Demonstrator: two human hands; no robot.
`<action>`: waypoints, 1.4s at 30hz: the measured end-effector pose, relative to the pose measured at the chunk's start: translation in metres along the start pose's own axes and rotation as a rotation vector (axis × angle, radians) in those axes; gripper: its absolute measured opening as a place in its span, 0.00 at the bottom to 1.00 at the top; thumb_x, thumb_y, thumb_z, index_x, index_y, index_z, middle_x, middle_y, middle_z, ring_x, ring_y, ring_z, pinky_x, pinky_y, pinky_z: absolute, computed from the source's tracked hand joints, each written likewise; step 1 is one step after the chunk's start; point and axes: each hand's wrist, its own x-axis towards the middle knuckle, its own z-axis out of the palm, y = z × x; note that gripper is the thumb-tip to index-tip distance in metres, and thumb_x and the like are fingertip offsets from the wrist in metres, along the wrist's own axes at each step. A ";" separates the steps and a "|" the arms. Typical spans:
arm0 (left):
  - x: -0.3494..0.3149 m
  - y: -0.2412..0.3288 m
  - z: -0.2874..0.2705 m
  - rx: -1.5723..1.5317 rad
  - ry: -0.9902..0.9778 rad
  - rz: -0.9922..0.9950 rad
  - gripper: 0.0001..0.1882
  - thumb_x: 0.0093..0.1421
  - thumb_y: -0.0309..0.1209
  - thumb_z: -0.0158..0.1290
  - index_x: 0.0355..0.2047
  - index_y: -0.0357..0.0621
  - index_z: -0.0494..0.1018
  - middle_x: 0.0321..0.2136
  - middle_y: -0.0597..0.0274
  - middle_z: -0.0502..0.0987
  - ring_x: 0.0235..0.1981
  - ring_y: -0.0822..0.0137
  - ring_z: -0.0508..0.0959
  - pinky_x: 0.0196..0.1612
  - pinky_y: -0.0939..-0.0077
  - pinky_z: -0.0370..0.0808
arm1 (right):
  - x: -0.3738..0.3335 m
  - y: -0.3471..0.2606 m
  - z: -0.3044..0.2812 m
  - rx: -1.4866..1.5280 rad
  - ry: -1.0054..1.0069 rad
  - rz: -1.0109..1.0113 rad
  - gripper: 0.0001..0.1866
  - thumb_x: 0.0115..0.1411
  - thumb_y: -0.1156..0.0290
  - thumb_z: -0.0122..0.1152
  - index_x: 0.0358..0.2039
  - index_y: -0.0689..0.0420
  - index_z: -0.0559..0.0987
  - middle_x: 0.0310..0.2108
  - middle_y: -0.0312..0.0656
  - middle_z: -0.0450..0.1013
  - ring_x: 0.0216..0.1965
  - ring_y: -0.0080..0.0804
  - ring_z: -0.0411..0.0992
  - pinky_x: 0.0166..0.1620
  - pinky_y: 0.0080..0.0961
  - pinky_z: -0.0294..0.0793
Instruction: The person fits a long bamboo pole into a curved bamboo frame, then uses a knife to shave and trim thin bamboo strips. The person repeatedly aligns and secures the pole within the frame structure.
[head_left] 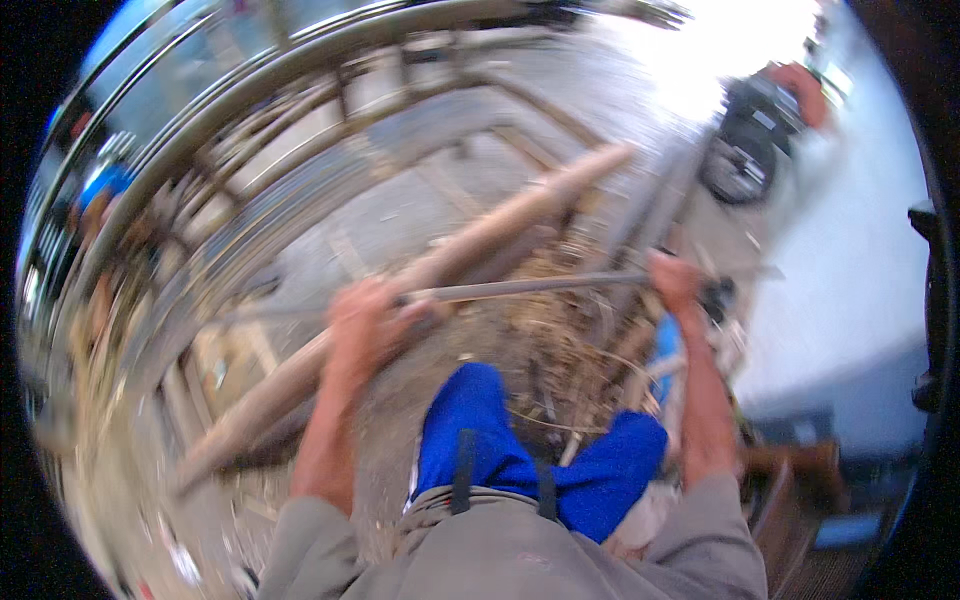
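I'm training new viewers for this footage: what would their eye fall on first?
Probably the vivid blue trousers at lower centre. Above them, the left hand and right hand hold a long thin rod crosswise, while a thick wooden pole slants from lower left toward upper right.

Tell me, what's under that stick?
Beneath the stick show a log and blurry brown scraps. The left grip covers some log; what's under there can't be seen.
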 end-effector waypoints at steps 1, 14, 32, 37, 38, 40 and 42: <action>-0.008 0.001 -0.006 -0.018 0.000 -0.017 0.22 0.57 0.53 0.62 0.34 0.44 0.82 0.32 0.54 0.79 0.38 0.51 0.77 0.44 0.56 0.71 | -0.003 -0.008 -0.001 -0.019 -0.102 0.104 0.09 0.62 0.63 0.57 0.30 0.49 0.84 0.16 0.42 0.72 0.14 0.44 0.68 0.21 0.43 0.67; -0.059 0.018 0.008 -0.228 0.514 0.140 0.16 0.68 0.41 0.55 0.43 0.38 0.76 0.45 0.50 0.75 0.50 0.55 0.73 0.55 0.55 0.70 | 0.054 -0.152 0.007 0.255 -0.065 0.558 0.27 0.63 0.54 0.54 0.14 0.59 0.78 0.17 0.54 0.75 0.19 0.56 0.76 0.29 0.52 0.75; 0.011 0.114 -0.055 -1.364 0.846 -0.096 0.19 0.70 0.51 0.51 0.32 0.52 0.64 0.16 0.73 0.57 0.16 0.78 0.58 0.22 0.77 0.65 | -0.057 -0.188 -0.024 0.566 -0.104 1.030 0.22 0.67 0.54 0.54 0.31 0.64 0.79 0.24 0.55 0.75 0.27 0.50 0.75 0.35 0.44 0.73; 0.010 0.105 -0.056 -1.290 0.874 -0.128 0.18 0.69 0.47 0.54 0.31 0.52 0.64 0.15 0.73 0.60 0.16 0.78 0.60 0.21 0.77 0.63 | -0.234 -0.265 0.050 0.623 -0.839 1.317 0.24 0.60 0.52 0.58 0.31 0.65 0.81 0.28 0.57 0.79 0.33 0.51 0.80 0.41 0.46 0.78; 0.011 0.106 -0.048 -1.250 0.889 -0.157 0.19 0.70 0.48 0.54 0.31 0.51 0.63 0.15 0.72 0.62 0.15 0.77 0.61 0.21 0.77 0.64 | -0.259 -0.287 0.057 0.469 -0.824 1.296 0.23 0.58 0.52 0.59 0.33 0.64 0.81 0.32 0.61 0.80 0.37 0.57 0.80 0.44 0.49 0.77; 0.012 0.107 -0.026 -1.194 0.880 -0.276 0.20 0.70 0.49 0.53 0.31 0.50 0.62 0.15 0.72 0.62 0.15 0.77 0.60 0.21 0.77 0.65 | -0.296 -0.322 0.062 0.282 -0.838 1.446 0.25 0.56 0.59 0.62 0.49 0.63 0.76 0.49 0.63 0.73 0.50 0.67 0.71 0.54 0.55 0.72; 0.013 0.107 0.000 -1.157 0.844 -0.293 0.22 0.70 0.51 0.52 0.30 0.50 0.60 0.16 0.71 0.61 0.16 0.77 0.61 0.21 0.78 0.66 | -0.319 -0.337 0.064 0.127 -0.841 1.308 0.28 0.55 0.60 0.63 0.54 0.60 0.72 0.49 0.59 0.70 0.51 0.64 0.70 0.56 0.54 0.70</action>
